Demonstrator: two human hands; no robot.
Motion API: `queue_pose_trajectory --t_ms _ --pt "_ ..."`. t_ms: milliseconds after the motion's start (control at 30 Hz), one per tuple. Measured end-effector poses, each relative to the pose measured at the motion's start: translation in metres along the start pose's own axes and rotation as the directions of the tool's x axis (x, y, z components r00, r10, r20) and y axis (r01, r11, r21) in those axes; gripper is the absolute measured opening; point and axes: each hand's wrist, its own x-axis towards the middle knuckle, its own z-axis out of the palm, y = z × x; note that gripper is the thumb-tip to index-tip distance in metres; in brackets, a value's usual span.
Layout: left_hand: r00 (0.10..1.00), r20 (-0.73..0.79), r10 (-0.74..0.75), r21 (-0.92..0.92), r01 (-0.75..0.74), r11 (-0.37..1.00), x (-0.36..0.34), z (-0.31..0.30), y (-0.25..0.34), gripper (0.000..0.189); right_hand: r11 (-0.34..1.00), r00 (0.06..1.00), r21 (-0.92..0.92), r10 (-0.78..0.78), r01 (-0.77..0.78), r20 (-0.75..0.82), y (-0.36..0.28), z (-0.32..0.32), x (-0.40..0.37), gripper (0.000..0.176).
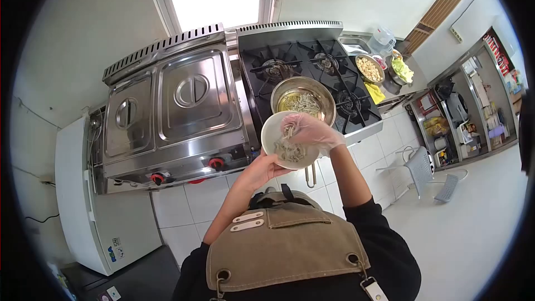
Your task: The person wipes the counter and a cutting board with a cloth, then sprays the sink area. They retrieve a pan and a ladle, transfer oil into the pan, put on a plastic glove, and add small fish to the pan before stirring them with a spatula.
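My bare left hand (259,171) grips the near left edge of a white bowl (269,134), which is tipped a little toward the pan. Small silvery dried fish (290,153) lie in the bowl. My right hand (312,132), in a clear plastic glove, reaches into it with the fingers bent around some of the fish. Just beyond is a steel frying pan (277,96) on the stove, holding yellowish oil and more small fish (304,102). The pan's handle (310,177) points toward me. The bowl covers the pan's near edge.
The black gas stove (262,56) has several burners. Left of it stands a steel unit with lidded wells (195,106) and red knobs. At the right are a bowl of pale chunks (369,69), a bowl of green leaves (402,71) and a yellow cloth (375,93).
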Motion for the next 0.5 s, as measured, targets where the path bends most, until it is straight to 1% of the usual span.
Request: queue_pose_trajectory --t_ms 33,100,133,167,200,233,267,300,333,367,433,467,500 --pt "1.0 0.001 0.001 -0.001 -0.001 1.0 0.002 0.002 0.0 0.04 1.0 1.0 -0.002 0.0 0.0 0.0 0.002 -0.004 0.002 0.019" --pt "0.998 -0.02 0.055 -0.009 -0.055 0.998 0.006 0.007 0.005 0.039 0.994 0.996 0.075 -0.079 0.076 0.032 0.008 -0.013 0.009 0.017" --pt "0.998 -0.022 0.062 -0.013 -0.062 0.998 0.01 0.004 0.005 0.039 0.981 0.999 0.192 -0.007 0.0 0.032 0.012 -0.016 0.014 0.016" --pt "0.999 0.007 0.049 -0.073 -0.049 0.996 0.016 -0.003 0.003 0.045 0.982 0.999 0.189 -0.007 -0.001 0.04 0.015 -0.018 0.017 0.016" --pt "0.999 0.037 0.035 -0.13 -0.03 0.991 0.019 -0.004 0.003 0.055 0.998 0.998 0.035 -0.056 0.055 0.029 0.015 -0.018 0.02 0.016" --pt "0.999 0.035 0.034 -0.132 -0.029 0.991 0.02 -0.003 0.001 0.055 0.987 0.994 -0.118 -0.107 0.109 0.023 0.015 -0.018 0.022 0.016" --pt "0.999 -0.027 0.046 -0.082 -0.048 0.995 0.021 0.0 0.001 0.045 0.987 0.994 -0.119 -0.108 0.11 0.023 0.013 -0.019 0.023 0.016" --pt "0.994 -0.084 0.065 -0.032 -0.068 0.997 0.024 0.003 0.002 0.038 0.996 0.997 -0.048 -0.077 0.078 0.022 0.009 -0.023 0.024 0.015" --pt "0.994 -0.081 0.069 -0.035 -0.072 0.997 0.028 0.004 0.001 0.038 0.999 0.999 0.024 -0.043 0.042 0.025 0.008 -0.026 0.026 0.015" --pt "0.994 -0.081 0.079 -0.061 -0.084 0.995 0.029 0.004 -0.002 0.039 0.999 0.999 0.018 -0.04 0.039 0.03 0.008 -0.03 0.029 0.015" --pt "0.992 -0.088 0.088 -0.093 -0.096 0.991 0.029 0.006 -0.006 0.04 0.971 0.995 0.22 -0.104 0.098 0.015 0.007 -0.038 0.037 0.014" --pt "0.992 -0.097 0.082 -0.101 -0.092 0.991 0.027 0.009 -0.005 0.04 0.945 0.999 0.327 -0.002 -0.012 0.041 0.004 -0.044 0.038 0.013" --pt "0.991 -0.108 0.079 -0.109 -0.091 0.99 0.026 0.01 -0.005 0.041 0.945 0.999 0.327 -0.002 -0.014 0.051 0.006 -0.051 0.042 0.013"
